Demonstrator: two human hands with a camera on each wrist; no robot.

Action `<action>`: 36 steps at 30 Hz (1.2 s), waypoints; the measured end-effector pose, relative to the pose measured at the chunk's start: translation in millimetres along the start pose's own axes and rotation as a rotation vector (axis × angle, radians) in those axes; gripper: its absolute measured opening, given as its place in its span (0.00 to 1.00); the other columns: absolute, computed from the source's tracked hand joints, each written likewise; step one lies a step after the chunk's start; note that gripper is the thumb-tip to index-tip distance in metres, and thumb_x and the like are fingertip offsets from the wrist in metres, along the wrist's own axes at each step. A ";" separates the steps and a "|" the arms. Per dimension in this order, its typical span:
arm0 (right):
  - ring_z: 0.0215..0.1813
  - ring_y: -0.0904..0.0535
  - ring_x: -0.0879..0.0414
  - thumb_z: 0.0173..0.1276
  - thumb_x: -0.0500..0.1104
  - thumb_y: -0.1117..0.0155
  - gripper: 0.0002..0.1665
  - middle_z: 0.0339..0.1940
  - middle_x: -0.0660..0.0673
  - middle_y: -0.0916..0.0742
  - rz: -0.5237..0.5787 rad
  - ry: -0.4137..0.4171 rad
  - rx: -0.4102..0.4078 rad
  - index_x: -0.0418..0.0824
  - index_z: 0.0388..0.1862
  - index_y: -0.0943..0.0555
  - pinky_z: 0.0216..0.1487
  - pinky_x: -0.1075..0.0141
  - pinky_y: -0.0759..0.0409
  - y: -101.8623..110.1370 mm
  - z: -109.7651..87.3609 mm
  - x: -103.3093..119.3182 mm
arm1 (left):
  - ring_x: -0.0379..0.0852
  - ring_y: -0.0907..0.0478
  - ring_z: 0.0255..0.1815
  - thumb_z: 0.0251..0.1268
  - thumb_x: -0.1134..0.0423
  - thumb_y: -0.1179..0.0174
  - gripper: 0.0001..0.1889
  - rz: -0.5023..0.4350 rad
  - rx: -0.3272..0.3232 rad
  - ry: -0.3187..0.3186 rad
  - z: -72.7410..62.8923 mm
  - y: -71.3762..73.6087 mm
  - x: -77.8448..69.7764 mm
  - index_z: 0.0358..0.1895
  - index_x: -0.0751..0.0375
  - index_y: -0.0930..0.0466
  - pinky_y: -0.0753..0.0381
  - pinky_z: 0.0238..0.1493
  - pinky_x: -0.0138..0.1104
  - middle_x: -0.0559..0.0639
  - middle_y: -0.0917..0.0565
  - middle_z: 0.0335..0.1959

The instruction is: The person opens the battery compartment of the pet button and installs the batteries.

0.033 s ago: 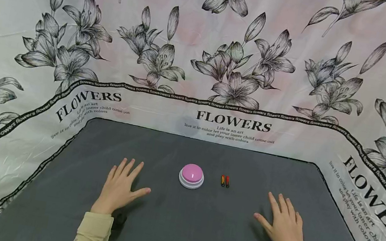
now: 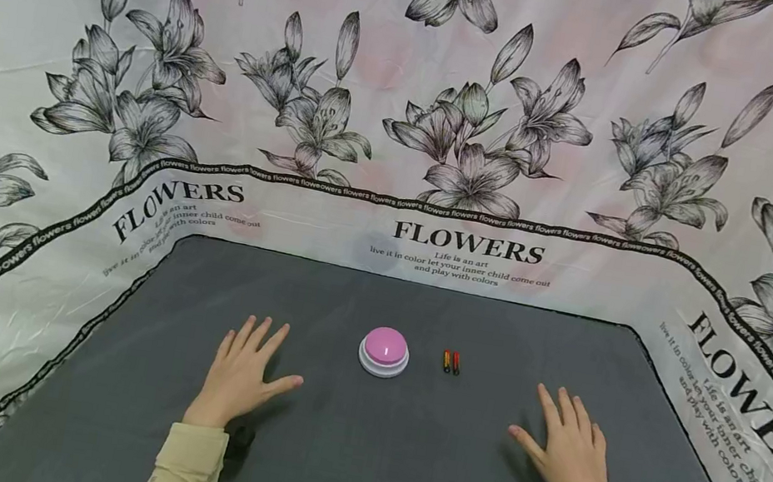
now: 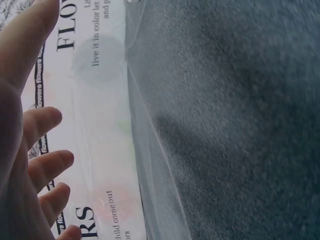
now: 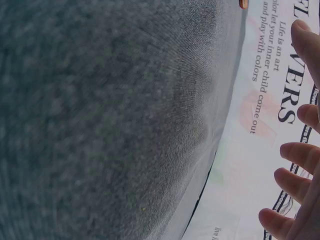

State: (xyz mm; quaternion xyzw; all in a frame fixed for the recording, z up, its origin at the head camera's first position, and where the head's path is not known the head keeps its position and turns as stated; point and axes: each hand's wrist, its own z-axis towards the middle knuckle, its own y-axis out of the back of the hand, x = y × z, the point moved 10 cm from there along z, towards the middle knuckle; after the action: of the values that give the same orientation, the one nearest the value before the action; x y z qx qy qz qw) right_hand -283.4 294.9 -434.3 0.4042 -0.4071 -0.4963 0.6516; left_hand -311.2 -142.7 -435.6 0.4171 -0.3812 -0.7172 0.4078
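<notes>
A pink push button point(image 2: 386, 347) with a round white base stands near the middle of the grey cloth. Just to its right lie two small batteries point(image 2: 452, 362), side by side, dark with red and orange-gold parts. My left hand point(image 2: 237, 377) hovers left of the button, fingers spread and holding nothing. On the other side, my right hand point(image 2: 567, 452) is to the right of the batteries and closer to me, its fingers also spread and grasping nothing. In the right wrist view, a small orange end point(image 4: 243, 4) peeks in at the top edge.
A dark grey cloth point(image 2: 352, 455) covers the work surface, bordered by a white band with printed lettering. Behind rises a white sheet point(image 2: 371, 146) with black line-drawn lilies. Each wrist wears a dark device below the hand, beside a pale yellow sleeve point(image 2: 188, 462).
</notes>
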 end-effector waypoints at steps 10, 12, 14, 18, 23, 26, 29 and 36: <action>0.65 0.46 0.31 0.58 0.66 0.40 0.49 0.65 0.26 0.37 0.056 -0.005 0.002 0.39 0.70 0.40 0.55 0.36 0.47 0.6 7.3 3.0 | 0.60 0.54 0.70 0.51 0.32 0.43 0.46 -0.022 0.032 0.006 4.6 -4.1 -0.8 0.70 0.54 0.40 0.58 0.65 0.54 0.61 0.42 0.69; 0.65 0.45 0.31 0.59 0.64 0.38 0.49 0.65 0.26 0.37 0.085 -0.003 -0.001 0.38 0.70 0.40 0.55 0.35 0.47 1.0 8.7 3.5 | 0.61 0.54 0.70 0.51 0.32 0.42 0.46 -0.034 0.035 0.000 6.7 -4.6 -0.9 0.70 0.54 0.41 0.57 0.65 0.54 0.62 0.42 0.69; 0.65 0.45 0.31 0.58 0.62 0.36 0.49 0.65 0.26 0.37 0.127 0.003 -0.004 0.37 0.70 0.40 0.55 0.35 0.46 0.6 10.0 4.7 | 0.62 0.54 0.70 0.51 0.33 0.41 0.46 -0.065 0.042 -0.004 8.2 -5.1 -0.5 0.71 0.55 0.42 0.55 0.64 0.55 0.63 0.43 0.69; 0.65 0.44 0.30 0.57 0.57 0.32 0.49 0.65 0.27 0.36 0.231 0.028 -0.005 0.36 0.70 0.40 0.54 0.34 0.45 -3.1 11.3 9.8 | 0.62 0.56 0.70 0.50 0.37 0.37 0.48 -0.153 0.072 -0.010 9.9 -8.1 -0.4 0.71 0.57 0.44 0.53 0.62 0.58 0.65 0.44 0.69; 0.65 0.44 0.31 0.55 0.55 0.30 0.49 0.65 0.27 0.34 0.283 0.062 0.004 0.34 0.69 0.39 0.55 0.35 0.46 -8.5 17.9 20.2 | 0.62 0.55 0.70 0.51 0.39 0.36 0.48 -0.196 0.089 -0.024 14.6 -10.3 -3.1 0.72 0.58 0.45 0.53 0.63 0.57 0.65 0.44 0.69; 0.65 0.44 0.32 0.55 0.56 0.30 0.49 0.65 0.28 0.34 0.293 0.067 0.020 0.34 0.68 0.38 0.56 0.35 0.46 -12.0 25.7 27.6 | 0.60 0.54 0.70 0.51 0.39 0.36 0.48 -0.207 0.091 -0.029 19.7 -10.0 -6.2 0.72 0.57 0.45 0.54 0.63 0.56 0.64 0.43 0.69; 0.66 0.44 0.32 0.55 0.56 0.30 0.49 0.65 0.29 0.34 0.304 0.064 0.042 0.34 0.69 0.39 0.57 0.36 0.47 -16.3 33.0 36.7 | 0.59 0.55 0.71 0.51 0.39 0.36 0.48 -0.225 0.105 -0.027 24.3 -12.2 -9.6 0.72 0.56 0.46 0.54 0.64 0.55 0.63 0.43 0.69; 0.68 0.45 0.35 0.55 0.54 0.29 0.48 0.66 0.33 0.34 0.342 0.054 0.068 0.35 0.69 0.38 0.59 0.37 0.48 -24.6 42.8 61.9 | 0.59 0.54 0.71 0.50 0.40 0.35 0.48 -0.252 0.137 -0.039 30.5 -21.1 -16.8 0.72 0.57 0.46 0.54 0.64 0.55 0.63 0.42 0.69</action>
State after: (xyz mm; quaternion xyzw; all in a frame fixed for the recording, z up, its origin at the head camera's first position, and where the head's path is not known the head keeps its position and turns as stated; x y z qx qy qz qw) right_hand -320.2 224.8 -434.5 0.3641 -0.4691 -0.3532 0.7230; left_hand -339.3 -113.3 -438.5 0.4746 -0.3818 -0.7429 0.2774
